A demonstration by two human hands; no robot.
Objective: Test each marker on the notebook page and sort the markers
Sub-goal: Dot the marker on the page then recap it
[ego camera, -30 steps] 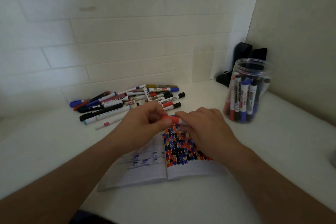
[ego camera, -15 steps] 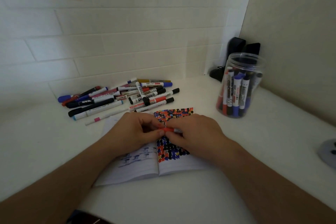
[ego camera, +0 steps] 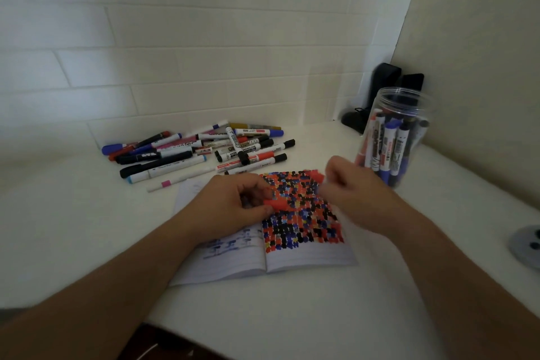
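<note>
An open notebook (ego camera: 306, 257) lies on the white counter, its right page covered with red, blue and black test marks. My left hand (ego camera: 230, 204) pinches a red marker cap (ego camera: 277, 204) over the page's left edge. My right hand (ego camera: 356, 196) is blurred, with curled fingers, over the page's upper right corner. A red smear (ego camera: 317, 177) at its fingertips looks like the marker it grips. A pile of loose markers (ego camera: 204, 152) lies behind the notebook. At the right stands a clear plastic jar (ego camera: 409, 102) with several markers upright in it.
Tiled wall runs close behind the marker pile, and a plain wall closes the right side. Two black objects (ego camera: 385, 79) stand in the corner behind the jar. A grey round thing (ego camera: 526, 242) sits at the right edge.
My hands, joined on the red marker before, have pulled apart. The left keeps the red cap; the right has swung right and away, toward the jar.
</note>
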